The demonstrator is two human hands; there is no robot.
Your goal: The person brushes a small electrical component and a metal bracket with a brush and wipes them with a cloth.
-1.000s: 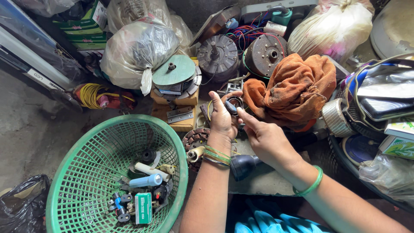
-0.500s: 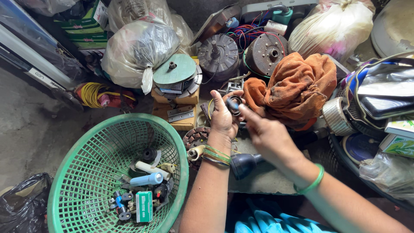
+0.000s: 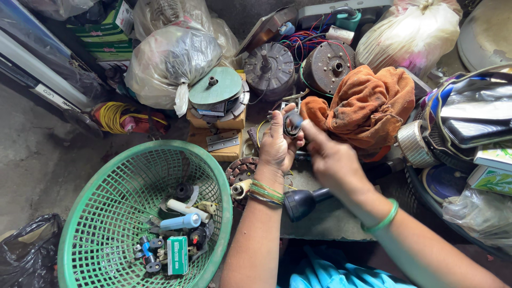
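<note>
A: Dark metal ring part (image 3: 292,124), small, pinched at fingertips of left hand (image 3: 277,146), held up over cluttered surface (image 3: 320,218), just in front of orange rag (image 3: 368,104).
B: Right hand (image 3: 333,160)?
A: Reaches in from lower right, index finger touching ring's right edge. Grip narrow on both sides, closed on same part. Ring sits between the two hands, up and slightly left of right palm; left hand nearer, carrying it. Ring face turned toward camera, no clear long axis.
B: Packages, labels?
A: Small green box with white print (image 3: 177,255) lying flat in green mesh basket (image 3: 213,176), lower left, beside pale blue tube (image 3: 180,222). Green cartons (image 3: 104,32) stacked top left. Green-and-white printed box (image 3: 490,178) at right edge. White strip with dark lettering on long dark panel (image 3: 50,96), far left.
B: Other?
A: Two round motors (image 3: 306,66) behind rag, tied plastic bags (image 3: 170,61) top left, dark torch-like tool (image 3: 304,202) under wrists.
</note>
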